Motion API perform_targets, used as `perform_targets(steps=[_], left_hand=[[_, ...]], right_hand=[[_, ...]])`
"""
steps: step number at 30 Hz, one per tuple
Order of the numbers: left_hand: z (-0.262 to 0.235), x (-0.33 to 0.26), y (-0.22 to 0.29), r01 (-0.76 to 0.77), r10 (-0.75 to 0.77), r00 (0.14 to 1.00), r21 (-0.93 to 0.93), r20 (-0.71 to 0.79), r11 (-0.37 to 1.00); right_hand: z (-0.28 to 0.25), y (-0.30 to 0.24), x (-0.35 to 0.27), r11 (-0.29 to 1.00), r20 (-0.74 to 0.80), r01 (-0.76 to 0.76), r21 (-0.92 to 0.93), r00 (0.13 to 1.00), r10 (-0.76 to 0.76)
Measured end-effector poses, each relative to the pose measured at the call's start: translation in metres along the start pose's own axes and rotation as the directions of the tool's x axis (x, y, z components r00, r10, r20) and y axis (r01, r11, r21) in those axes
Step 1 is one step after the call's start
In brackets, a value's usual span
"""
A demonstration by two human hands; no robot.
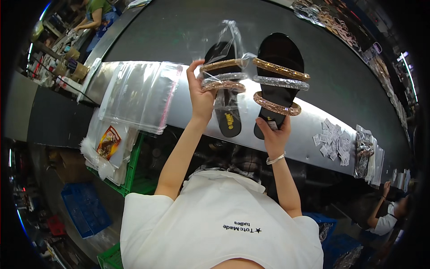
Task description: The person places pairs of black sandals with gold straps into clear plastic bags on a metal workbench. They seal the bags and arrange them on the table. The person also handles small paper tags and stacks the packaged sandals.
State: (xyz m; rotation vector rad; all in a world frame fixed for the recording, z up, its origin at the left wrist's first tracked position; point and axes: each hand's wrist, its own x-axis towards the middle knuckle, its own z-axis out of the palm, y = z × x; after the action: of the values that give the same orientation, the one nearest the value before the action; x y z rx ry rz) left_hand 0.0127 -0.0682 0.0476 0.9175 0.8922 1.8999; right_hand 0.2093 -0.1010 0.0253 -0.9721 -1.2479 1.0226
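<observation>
My left hand (202, 96) is closed around the left side of a black slide sandal (229, 119), at its gold, silver and rose-gold glittery straps. Clear plastic film (229, 33) covers this sandal's toe and straps and sticks up past its far end. Beside it, my right hand (275, 134) grips the heel end of a matching black sandal (278, 49), thumb on the insole. No film shows over this second sandal. A small white label (272, 125) sits at its heel by my fingers. Both sandals are held over the near edge of the work surface, toes pointing away.
Flat clear plastic bags (139, 94) lie at the left. Small white labels (333, 141) are heaped at the right, near bundled packets (367, 154). A green crate (134, 168) and a blue crate (86, 210) stand below left. Co-workers (96, 20) (389, 213) are at far left and lower right.
</observation>
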Motion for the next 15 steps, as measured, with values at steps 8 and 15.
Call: perform_targets(steps=[8,15], left_hand=[[-0.05,0.008,-0.059,-0.08,-0.058,0.986,0.755,0.154,0.651],[0.055,-0.016,0.05,0.189,-0.182,0.887,0.027,0.424,0.982]], right_hand=[[-0.004,-0.001,0.007,0.882,-0.059,0.262,-0.393,0.949,-0.308],[-0.008,-0.007,0.007,0.672,0.057,0.502,-0.545,0.821,-0.568]])
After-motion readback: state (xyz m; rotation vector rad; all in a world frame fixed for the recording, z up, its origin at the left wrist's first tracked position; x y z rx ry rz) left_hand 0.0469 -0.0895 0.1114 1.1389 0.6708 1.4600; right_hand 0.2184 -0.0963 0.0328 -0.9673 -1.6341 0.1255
